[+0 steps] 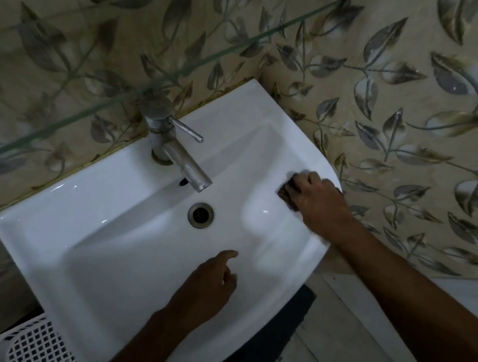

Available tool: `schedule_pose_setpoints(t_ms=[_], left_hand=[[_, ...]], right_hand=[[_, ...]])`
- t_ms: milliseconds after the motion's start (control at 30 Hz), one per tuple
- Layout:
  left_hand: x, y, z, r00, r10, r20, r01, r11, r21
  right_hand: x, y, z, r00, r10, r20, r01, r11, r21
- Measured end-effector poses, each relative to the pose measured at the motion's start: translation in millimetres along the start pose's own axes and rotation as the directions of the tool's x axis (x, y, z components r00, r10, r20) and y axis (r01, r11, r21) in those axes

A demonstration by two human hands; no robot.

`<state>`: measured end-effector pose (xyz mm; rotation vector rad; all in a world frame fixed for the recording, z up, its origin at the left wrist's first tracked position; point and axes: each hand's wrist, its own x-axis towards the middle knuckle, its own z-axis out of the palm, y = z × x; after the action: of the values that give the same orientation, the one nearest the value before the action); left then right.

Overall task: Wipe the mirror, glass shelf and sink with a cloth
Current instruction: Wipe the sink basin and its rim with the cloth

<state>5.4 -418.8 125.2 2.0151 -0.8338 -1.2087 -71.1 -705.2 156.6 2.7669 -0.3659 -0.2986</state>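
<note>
A white ceramic sink (84, 222) fills the middle of the view, seen from above, with a metal tap (173, 146) at its back and a drain (201, 214) in the bowl. My right hand (316, 201) presses a dark cloth (285, 190) on the sink's right rim; only a small part of the cloth shows under the fingers. My left hand (208, 284) hovers over the front of the bowl, index finger stretched out, the other fingers loosely curled, holding nothing. The glass shelf's edge (153, 82) runs diagonally above the tap. The mirror is out of view.
Leaf-patterned tiles (420, 97) cover the wall behind and to the right of the sink. A white perforated plastic basket (34, 342) stands at the lower left below the sink. A dark mat (282, 334) and pale floor tiles lie beneath the sink's front.
</note>
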Motion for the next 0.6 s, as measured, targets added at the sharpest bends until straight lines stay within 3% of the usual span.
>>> schedule_pose_setpoints(t_ms=[167,300,367,467,533,600], left_hand=[[-12,3,-6,0.999,-0.023,-0.046,0.027,0.995,0.092],[-37,-17,-24,0.989,0.021,-0.147,0.009,0.98,0.2],[-53,-31,-34,0.979,0.049,-0.198,0.002,0.968,0.251],[-76,-49,-49,0.951,0.069,-0.301,0.03,0.95,0.311],[-89,-59,-59,0.913,0.104,-0.394,0.014,0.958,0.287],[-103,-64,-73,0.861,0.078,-0.502,0.049,0.971,0.234]], right_hand=[[-24,-44,-7,0.998,-0.023,0.061,0.019,0.997,0.069],[-43,-129,-15,0.956,-0.128,0.263,0.048,0.956,0.288],[-51,-176,-21,0.917,-0.28,0.284,0.101,0.852,0.514],[-53,-241,-54,0.9,-0.426,0.094,0.193,0.582,0.79],[-50,-282,-71,0.925,-0.379,0.025,0.156,0.439,0.885],[-42,-309,-78,0.966,-0.243,0.09,-0.009,0.318,0.948]])
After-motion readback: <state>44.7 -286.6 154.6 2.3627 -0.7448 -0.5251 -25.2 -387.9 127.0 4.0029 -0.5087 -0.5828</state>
